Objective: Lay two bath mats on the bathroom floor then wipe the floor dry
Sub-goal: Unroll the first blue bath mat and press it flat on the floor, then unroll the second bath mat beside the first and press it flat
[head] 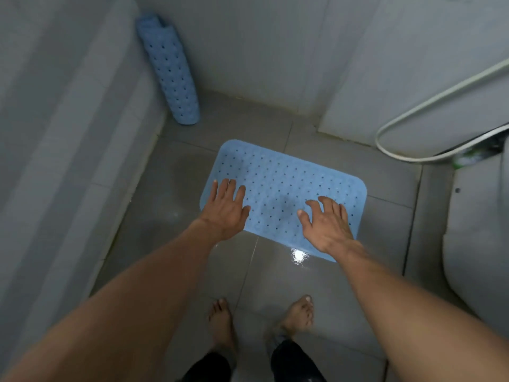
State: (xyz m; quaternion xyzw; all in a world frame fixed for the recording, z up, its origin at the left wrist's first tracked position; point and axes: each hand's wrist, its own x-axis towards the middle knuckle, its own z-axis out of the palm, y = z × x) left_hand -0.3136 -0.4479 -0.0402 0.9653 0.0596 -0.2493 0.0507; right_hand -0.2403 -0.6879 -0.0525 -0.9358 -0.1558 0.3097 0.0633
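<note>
A light blue perforated bath mat [286,177] lies flat on the grey tiled floor [170,199], slightly askew. My left hand [224,206] is spread with straight fingers over the mat's near left corner. My right hand [327,224] is spread over its near right part, fingers slightly bent, holding nothing. Whether the palms touch the mat I cannot tell. A second blue mat [170,73], rolled up, stands upright in the far left corner against the tiled wall.
The floor is wet, with a bright reflection [298,256] at the mat's near edge. A white toilet [476,244] stands at the right, a white hose [429,106] loops on the wall above it. My bare feet [220,321] stand below on the tiles.
</note>
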